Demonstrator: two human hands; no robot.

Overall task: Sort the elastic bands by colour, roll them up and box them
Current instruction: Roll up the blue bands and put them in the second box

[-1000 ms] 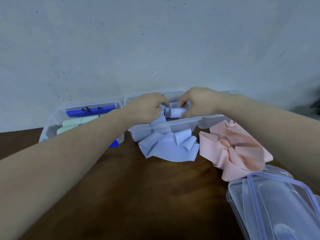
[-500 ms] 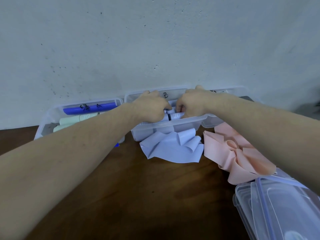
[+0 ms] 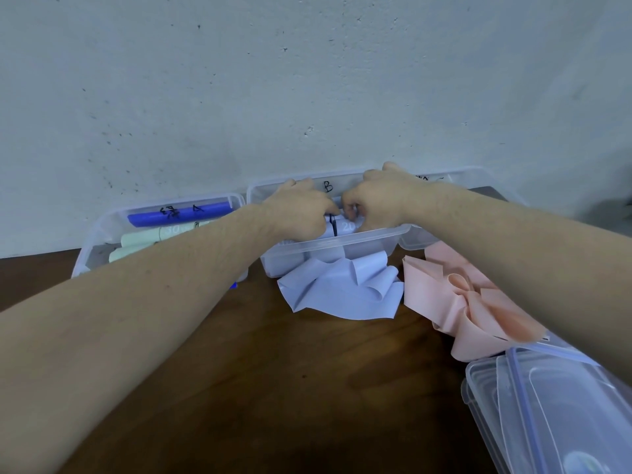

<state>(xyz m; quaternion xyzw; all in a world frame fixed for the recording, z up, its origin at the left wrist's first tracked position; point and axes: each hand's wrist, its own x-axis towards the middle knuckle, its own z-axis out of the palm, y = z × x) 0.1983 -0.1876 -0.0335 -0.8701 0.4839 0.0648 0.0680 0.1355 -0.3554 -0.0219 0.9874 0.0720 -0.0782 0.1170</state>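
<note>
Both hands reach into the middle clear box (image 3: 345,247) marked B. My left hand (image 3: 301,213) and my right hand (image 3: 379,203) grip a rolled pale lilac band (image 3: 345,229) low inside that box, with a thin dark ring round the roll between the hands. A loose lilac band (image 3: 338,289) lies crumpled on the table in front of the box. To its right lies a loose pink band (image 3: 468,302). The left clear box (image 3: 99,234) holds a dark blue roll (image 3: 178,215) and pale green rolls (image 3: 143,242).
A third clear box (image 3: 478,179) stands at the right behind my right arm. Stacked clear lids (image 3: 554,412) with lilac seals lie at the lower right on the brown table (image 3: 307,388). A grey wall rises right behind the boxes.
Both hands have lowered the lilac roll from above the box rim down into the middle box and drawn closer together. The camera has tilted slightly.
</note>
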